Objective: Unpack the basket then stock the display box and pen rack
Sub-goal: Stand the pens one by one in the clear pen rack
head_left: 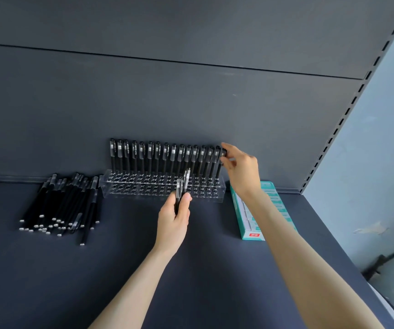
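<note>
Many loose pens (60,205) beside pen rack (131,186)

One pen rack (162,186), one teal box (250,224), one loose pen pile (65,205)

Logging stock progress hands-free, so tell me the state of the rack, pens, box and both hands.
Pen rack: back row lined with upright pens, front rows empty.
Loose pens: piled flat on the shelf, left of the rack.
Teal box: lying flat right of the rack; open or closed unclear.
Left hand: grips a few pens.
Right hand: pinches the top of the end pen, back row's right end.
</note>
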